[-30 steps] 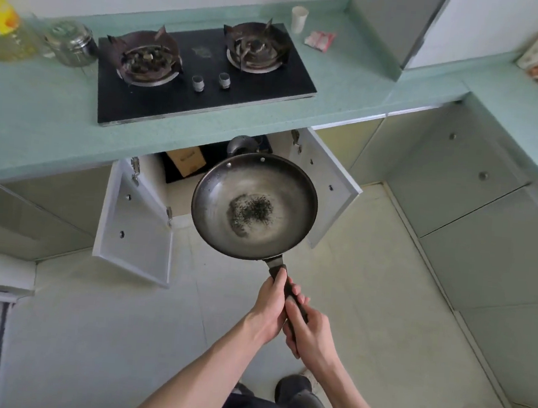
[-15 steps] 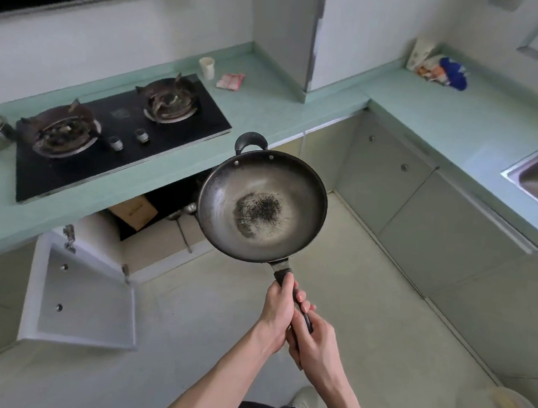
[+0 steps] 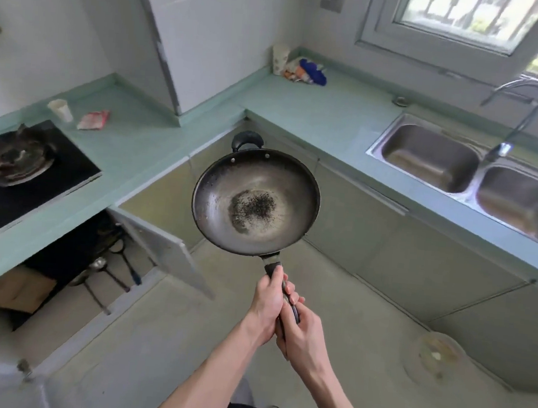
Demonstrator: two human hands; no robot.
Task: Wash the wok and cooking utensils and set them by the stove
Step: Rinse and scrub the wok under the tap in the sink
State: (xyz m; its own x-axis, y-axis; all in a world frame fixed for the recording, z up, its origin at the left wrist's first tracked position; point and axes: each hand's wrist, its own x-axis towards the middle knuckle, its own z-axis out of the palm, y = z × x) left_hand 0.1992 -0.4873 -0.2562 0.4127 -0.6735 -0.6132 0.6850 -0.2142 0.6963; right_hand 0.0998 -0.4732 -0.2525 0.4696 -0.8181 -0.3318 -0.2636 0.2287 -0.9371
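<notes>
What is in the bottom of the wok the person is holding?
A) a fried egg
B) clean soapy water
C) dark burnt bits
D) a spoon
C: a patch of dark burnt specks sits in the middle of the wok, which both the left hand and the right hand grip by its long handle.

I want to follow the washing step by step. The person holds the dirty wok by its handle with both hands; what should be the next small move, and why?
Probably carry the wok right and forward to the sink and lower it into the left basin. Dark residue sits in its bottom, both the left hand and the right hand grip the handle, and the basin under the faucet looks empty.
</notes>
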